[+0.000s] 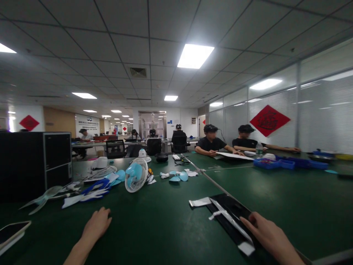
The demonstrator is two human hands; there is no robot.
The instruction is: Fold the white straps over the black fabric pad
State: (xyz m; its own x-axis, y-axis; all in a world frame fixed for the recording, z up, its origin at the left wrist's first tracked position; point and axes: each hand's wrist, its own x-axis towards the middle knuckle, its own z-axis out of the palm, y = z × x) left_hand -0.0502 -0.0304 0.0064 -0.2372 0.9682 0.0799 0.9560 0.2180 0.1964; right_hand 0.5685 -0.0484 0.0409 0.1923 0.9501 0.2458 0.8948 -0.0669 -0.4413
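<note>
Right hand [271,235], lower right of the frame, lies flat on a black panel [231,213] crossed by white strips [228,220] — fingers together, gripping nothing. Left hand [96,224], lower left, rests on the green tabletop [160,221], fingers loosely curled, empty. A small blue fan [135,177] stands beyond — left of centre.

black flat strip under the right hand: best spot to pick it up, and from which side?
Probably grip the black strip at its near end by the right hand, coming from its right long edge. It lies flat on the green table, so pinch across the width; white tape covers its middle.
</note>
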